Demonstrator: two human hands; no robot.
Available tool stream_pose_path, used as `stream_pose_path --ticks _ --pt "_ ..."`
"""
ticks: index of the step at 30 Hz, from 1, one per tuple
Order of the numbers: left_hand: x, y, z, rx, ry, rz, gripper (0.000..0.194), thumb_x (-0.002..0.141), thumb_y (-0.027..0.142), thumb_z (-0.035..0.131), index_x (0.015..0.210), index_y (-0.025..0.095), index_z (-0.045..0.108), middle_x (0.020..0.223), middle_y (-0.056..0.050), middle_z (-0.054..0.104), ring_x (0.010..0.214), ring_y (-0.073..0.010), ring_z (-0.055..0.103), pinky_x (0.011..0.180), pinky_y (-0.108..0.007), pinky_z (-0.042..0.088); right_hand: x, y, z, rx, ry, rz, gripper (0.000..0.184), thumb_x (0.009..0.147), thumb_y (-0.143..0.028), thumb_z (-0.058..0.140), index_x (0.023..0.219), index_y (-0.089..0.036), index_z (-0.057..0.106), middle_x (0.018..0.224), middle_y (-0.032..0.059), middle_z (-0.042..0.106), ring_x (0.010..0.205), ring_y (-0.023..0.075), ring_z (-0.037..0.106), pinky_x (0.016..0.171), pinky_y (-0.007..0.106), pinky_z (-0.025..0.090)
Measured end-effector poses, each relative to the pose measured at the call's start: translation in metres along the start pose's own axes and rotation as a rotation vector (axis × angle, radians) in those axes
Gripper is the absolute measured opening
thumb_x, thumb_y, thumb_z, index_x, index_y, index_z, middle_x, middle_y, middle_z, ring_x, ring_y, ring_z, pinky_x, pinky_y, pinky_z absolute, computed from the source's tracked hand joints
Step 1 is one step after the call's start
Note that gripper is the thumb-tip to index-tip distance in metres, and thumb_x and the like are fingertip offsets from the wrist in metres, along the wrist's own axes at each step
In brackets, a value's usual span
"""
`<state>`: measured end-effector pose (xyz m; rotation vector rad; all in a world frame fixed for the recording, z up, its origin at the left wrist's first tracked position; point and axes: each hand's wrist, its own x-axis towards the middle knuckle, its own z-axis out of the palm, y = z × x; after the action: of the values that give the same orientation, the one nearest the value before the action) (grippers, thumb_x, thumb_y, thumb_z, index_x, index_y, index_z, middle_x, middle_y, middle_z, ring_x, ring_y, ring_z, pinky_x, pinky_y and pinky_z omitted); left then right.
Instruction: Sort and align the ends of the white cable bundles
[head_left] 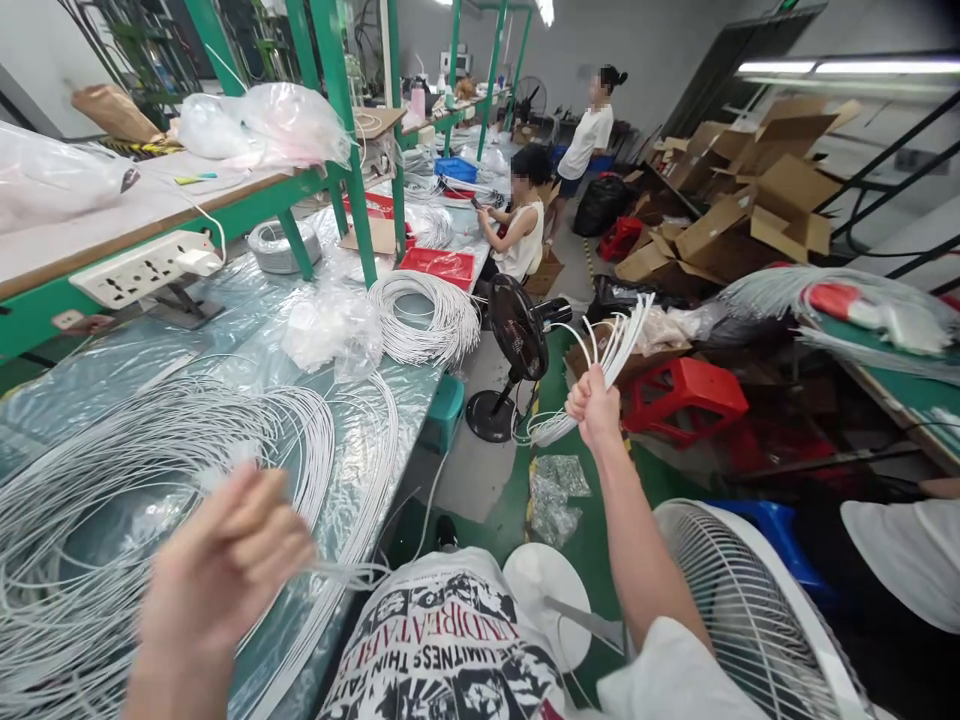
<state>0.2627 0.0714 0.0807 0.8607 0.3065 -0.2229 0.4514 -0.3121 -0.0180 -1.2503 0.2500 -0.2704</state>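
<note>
the right hand (594, 405) was raised well out past the bench's right edge, arm stretched over the green floor, fingers clamped in a fist round a bundle of white cables (609, 352). the cable ends fanned up and to the right above the fist; the rest looped down below it and hung free in the air, off the bench. the left hand (225, 560) was blurred, low over the bench (97, 350) near its front edge, fingers drawn together; thin white strands ran from it to the right, but whether it pinched them could not be told. under and left of that hand a big loose coil of white cable (142, 470) covered the front left part of the plastic-sheeted bench top. farther back, close to the right edge, lay a tighter coil (427, 315), with a crumpled clear bag (330, 325) just beside it toward the middle. a white power strip (146, 268) sat fixed under the green shelf at the left edge. on the floor beyond the right edge stood a black fan (517, 345), and a red stool (686, 395) lay tipped near it. a white fan (750, 610) sat close below the right arm. two other people were at the far end of the bench row, one seated (521, 225), one standing (589, 135).
</note>
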Motion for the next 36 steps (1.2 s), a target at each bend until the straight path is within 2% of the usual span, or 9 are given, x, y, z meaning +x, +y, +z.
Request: stream_pose_path --ticks 3,7,12,15,20,25,27,31,36 --pt "0.041 -0.036 0.033 0.075 -0.162 -0.081 0.043 0.08 0.051 0.074 0.063 0.02 0.05 0.047 0.01 0.012 0.04 -0.0049 0.012 0.039 -0.019 0.015 -0.031 -0.011 0.006 0.022 -0.202 -0.074 0.062 0.08 -0.062 0.069 0.052 -0.02 0.032 0.042 -0.0097 0.018 0.035 0.0038 0.014 0.035 0.019 0.011" --pt "0.097 -0.077 0.078 0.093 -0.267 -0.044 0.042 0.085 0.057 0.066 0.082 0.015 0.062 0.045 0.012 0.017 0.04 -0.004 0.01 0.04 -0.018 0.013 -0.076 -0.017 0.01 0.043 -0.346 -0.064 0.062 0.083 -0.061 0.067 0.051 -0.02 0.034 0.043 -0.0083 0.019 0.038 0.005 0.016 0.04 0.022 0.013" --pt "0.153 -0.08 0.108 0.073 -0.201 0.035 0.059 0.078 0.066 0.068 0.089 0.008 0.067 0.046 0.013 0.016 0.04 -0.0037 0.01 0.04 -0.02 0.01 -0.116 -0.001 0.011 -0.029 -0.499 0.008 0.061 0.088 -0.061 0.06 0.052 -0.02 0.034 0.043 -0.0072 0.021 0.039 0.0065 0.018 0.042 0.024 0.015" --pt "0.171 -0.077 0.114 0.119 -0.148 0.12 0.054 0.076 0.061 0.073 0.081 0.008 0.066 0.047 0.013 0.017 0.039 -0.0032 0.011 0.04 -0.02 0.008 -0.129 0.014 0.013 -0.035 -0.528 0.076 0.061 0.088 -0.062 0.059 0.053 -0.02 0.032 0.044 -0.0077 0.02 0.039 0.0062 0.017 0.042 0.024 0.014" --pt "0.173 -0.08 0.11 0.197 -0.094 0.133 0.047 0.078 0.055 0.071 0.077 0.008 0.065 0.046 0.012 0.017 0.038 -0.0032 0.013 0.04 -0.02 0.009 -0.141 0.028 0.02 -0.027 -0.592 0.174 0.063 0.087 -0.065 0.058 0.053 -0.02 0.031 0.044 -0.0079 0.021 0.039 0.0056 0.016 0.042 0.024 0.012" --pt "0.16 -0.081 0.093 0.234 -0.054 0.193 0.054 0.067 0.065 0.077 0.068 0.016 0.054 0.045 0.012 0.019 0.038 -0.0029 0.014 0.039 -0.02 0.01 -0.146 0.034 0.029 0.055 -0.652 0.154 0.06 0.092 -0.062 0.054 0.055 -0.019 0.031 0.044 -0.008 0.022 0.039 0.005 0.017 0.041 0.024 0.014" --pt "0.154 -0.083 0.087 0.253 -0.052 0.164 0.059 0.064 0.07 0.076 0.063 0.018 0.049 0.044 0.012 0.02 0.038 -0.0027 0.014 0.039 -0.02 0.009 -0.147 0.036 0.032 0.09 -0.663 0.143 0.06 0.093 -0.061 0.052 0.056 -0.019 0.032 0.044 -0.0082 0.021 0.038 0.0047 0.016 0.041 0.023 0.014" --pt "0.146 -0.088 0.084 0.263 -0.07 0.089 0.064 0.061 0.075 0.075 0.067 0.014 0.058 0.044 0.013 0.017 0.038 -0.0026 0.012 0.04 -0.021 0.008 -0.151 0.043 0.038 0.096 -0.65 0.175 0.06 0.092 -0.062 0.053 0.056 -0.02 0.03 0.045 -0.0087 0.02 0.039 0.0044 0.016 0.041 0.022 0.013" --pt "0.146 -0.086 0.086 0.238 -0.055 0.207 0.058 0.063 0.069 0.077 0.07 0.014 0.059 0.043 0.012 0.018 0.039 -0.0036 0.012 0.041 -0.022 0.009 -0.157 0.046 0.041 0.021 -0.614 0.252 0.063 0.085 -0.068 0.058 0.054 -0.019 0.034 0.043 -0.0083 0.024 0.037 0.0036 0.019 0.038 0.019 0.015"
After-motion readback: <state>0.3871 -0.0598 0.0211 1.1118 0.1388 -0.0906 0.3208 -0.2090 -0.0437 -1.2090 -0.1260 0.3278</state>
